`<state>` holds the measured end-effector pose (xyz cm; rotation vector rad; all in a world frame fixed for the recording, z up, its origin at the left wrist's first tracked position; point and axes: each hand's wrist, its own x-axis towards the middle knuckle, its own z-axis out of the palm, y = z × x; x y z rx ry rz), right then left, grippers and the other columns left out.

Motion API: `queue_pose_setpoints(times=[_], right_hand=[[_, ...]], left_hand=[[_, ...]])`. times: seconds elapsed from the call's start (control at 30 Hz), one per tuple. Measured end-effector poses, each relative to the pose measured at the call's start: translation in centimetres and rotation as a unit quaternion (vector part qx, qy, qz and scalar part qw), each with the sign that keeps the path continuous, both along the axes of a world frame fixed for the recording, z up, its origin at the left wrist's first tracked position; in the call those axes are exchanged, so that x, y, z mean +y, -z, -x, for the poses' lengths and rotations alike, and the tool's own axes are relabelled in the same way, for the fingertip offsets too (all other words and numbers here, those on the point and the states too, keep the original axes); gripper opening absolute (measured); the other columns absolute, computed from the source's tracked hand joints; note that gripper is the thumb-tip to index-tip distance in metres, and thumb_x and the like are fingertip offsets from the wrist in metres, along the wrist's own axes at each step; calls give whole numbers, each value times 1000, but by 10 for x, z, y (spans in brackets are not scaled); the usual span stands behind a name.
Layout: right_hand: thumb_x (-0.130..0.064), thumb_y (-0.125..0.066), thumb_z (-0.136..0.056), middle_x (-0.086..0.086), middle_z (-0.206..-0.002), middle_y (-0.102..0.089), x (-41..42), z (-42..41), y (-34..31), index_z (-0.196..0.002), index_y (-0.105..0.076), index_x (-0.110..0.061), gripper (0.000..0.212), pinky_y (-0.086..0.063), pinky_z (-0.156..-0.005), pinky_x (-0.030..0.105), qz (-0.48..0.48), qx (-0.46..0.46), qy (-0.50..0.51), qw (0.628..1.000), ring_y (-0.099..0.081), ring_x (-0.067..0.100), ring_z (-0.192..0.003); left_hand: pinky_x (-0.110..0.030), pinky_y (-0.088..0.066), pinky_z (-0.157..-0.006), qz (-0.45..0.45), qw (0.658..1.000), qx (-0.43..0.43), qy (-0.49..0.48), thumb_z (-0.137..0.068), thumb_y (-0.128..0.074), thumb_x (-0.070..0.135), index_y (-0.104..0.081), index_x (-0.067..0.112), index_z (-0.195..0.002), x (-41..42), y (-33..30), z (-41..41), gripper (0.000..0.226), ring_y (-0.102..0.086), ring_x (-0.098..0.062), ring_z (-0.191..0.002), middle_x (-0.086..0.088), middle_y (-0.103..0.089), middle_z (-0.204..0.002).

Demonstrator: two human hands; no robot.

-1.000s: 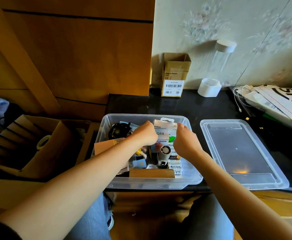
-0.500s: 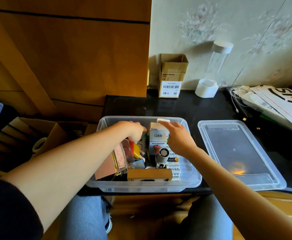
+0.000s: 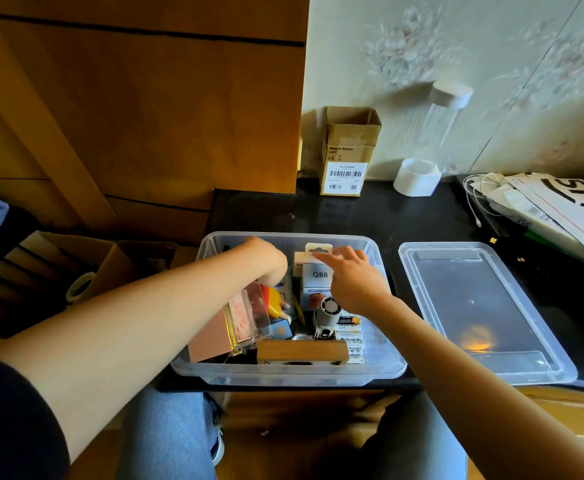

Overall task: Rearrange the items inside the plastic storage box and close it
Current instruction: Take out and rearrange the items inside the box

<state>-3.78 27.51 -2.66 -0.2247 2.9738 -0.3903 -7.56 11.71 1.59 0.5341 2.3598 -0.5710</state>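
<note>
Clear plastic box [image 3: 214, 370]: holds Q88 carton [image 3: 318, 282], batteries [image 3: 351, 336], wooden block [image 3: 301, 351].
Lid [image 3: 484, 313]: off, right.
Left hand [image 3: 266, 259]: grip hidden.
Right hand [image 3: 352, 278]: fingers straight, touching the carton.

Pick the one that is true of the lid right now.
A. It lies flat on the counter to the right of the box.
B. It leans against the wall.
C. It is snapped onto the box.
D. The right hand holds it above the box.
A: the lid lies flat on the dark counter right of the open box, with neither hand on it.
</note>
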Motion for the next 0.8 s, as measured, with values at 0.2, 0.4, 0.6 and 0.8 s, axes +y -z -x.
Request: queue_pose_setpoints(times=[0.2, 0.4, 0.6, 0.8], right_hand=[[-10, -53, -87, 0, -151, -23, 2, -2, 6, -145, -18, -39, 74, -46, -91, 34, -20, 7, -18, 1000, -16, 26, -137], [-1, -44, -91, 4, -152, -23, 8, -4, -2, -147, -21, -23, 64, -33, -106, 38, 113, -32, -8, 993, -25, 27, -136], [-6, -38, -97, 13, -153, -24, 21, -8, -10, -148, -16, -11, 56, -29, -108, 35, 247, -57, 143, 957, -29, 29, -138], [3, -35, -94, 15, -117, -50, 14, 0, -13, -136, -36, -1, 42, -47, -69, 17, 242, -131, 171, 946, -55, 22, -96]], left_hand=[[-29, -34, -53, -83, 989, 105, 62, -92, -49, 11, -59, 10, -103, 9, 2, -6, 14, -49, -18, -71, -4, -54, -85], [-31, -39, -61, -257, 947, 145, -123, -90, -51, 11, -62, 12, -112, 8, 6, 3, 24, -52, -22, -75, -4, -56, -84], [-32, -42, -67, -301, 922, 200, -136, -91, -56, 15, -60, 15, -111, 16, 7, 0, 20, -60, -26, -92, -7, -64, -102], [-31, -40, -69, -312, 928, 159, -124, -88, -53, 4, -57, 22, -123, 17, 11, -5, 39, -57, -26, -103, -5, -60, -118]])
